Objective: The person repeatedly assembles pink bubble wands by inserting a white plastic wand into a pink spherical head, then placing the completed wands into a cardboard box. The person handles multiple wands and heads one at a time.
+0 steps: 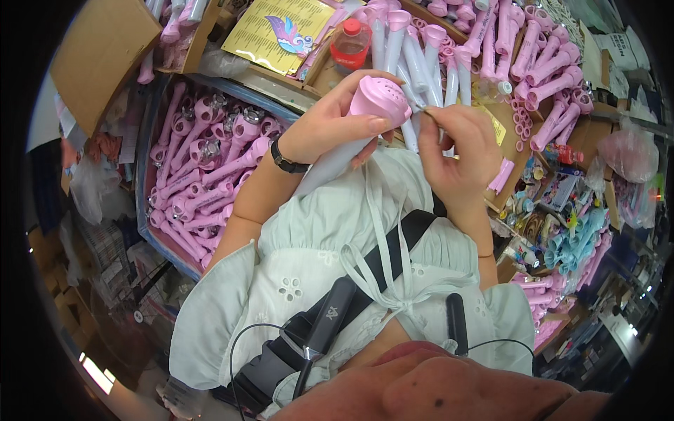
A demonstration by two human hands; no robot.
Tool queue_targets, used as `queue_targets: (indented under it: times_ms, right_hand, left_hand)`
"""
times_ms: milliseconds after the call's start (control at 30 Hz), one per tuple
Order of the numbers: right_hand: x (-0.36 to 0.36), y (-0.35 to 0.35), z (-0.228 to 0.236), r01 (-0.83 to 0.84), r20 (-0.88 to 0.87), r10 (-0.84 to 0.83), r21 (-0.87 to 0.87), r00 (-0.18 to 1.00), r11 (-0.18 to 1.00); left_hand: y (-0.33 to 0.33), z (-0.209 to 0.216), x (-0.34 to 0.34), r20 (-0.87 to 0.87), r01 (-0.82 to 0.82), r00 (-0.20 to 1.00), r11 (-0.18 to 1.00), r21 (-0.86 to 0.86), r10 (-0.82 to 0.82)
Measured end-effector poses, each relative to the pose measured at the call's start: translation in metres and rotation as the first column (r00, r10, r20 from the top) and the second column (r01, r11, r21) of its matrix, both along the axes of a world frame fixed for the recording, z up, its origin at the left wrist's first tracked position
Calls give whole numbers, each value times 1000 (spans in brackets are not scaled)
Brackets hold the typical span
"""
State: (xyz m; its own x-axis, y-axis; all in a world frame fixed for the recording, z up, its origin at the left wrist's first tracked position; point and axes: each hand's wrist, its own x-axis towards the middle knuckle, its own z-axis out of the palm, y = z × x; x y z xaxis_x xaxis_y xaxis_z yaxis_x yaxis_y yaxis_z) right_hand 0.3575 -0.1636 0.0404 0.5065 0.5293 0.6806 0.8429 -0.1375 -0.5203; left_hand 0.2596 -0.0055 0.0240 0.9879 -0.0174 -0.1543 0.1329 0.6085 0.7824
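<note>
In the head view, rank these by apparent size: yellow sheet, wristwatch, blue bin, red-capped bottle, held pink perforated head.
1. Blue bin
2. Yellow sheet
3. Pink perforated head and red-capped bottle: too close to rank, and the head may sit nearer the camera
4. Wristwatch
</note>
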Motion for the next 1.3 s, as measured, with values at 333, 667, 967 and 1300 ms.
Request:
queue_targets:
  times_ms: [333,667,967,1300]
  right_hand:
    - [1,-2,2,-134,-35,134,5,990,991]
    - [7,-3,2,-6,-112,4,-20,994,1000]
    - [9,-2,-1,-158,-27,158,10,987,987]
    - [13,-2,1,-32,-42,32,-3,999,999]
  left_hand:
    - [-4,1,3,-26,-47,998,997,59,49]
    - [-2,-1,7,-16,-18,1000,999,44,19]
    - [1,-3,10,2,3,1000,1000,24,-3]
    - [0,0,13,-11,-10,1000,998,64,11]
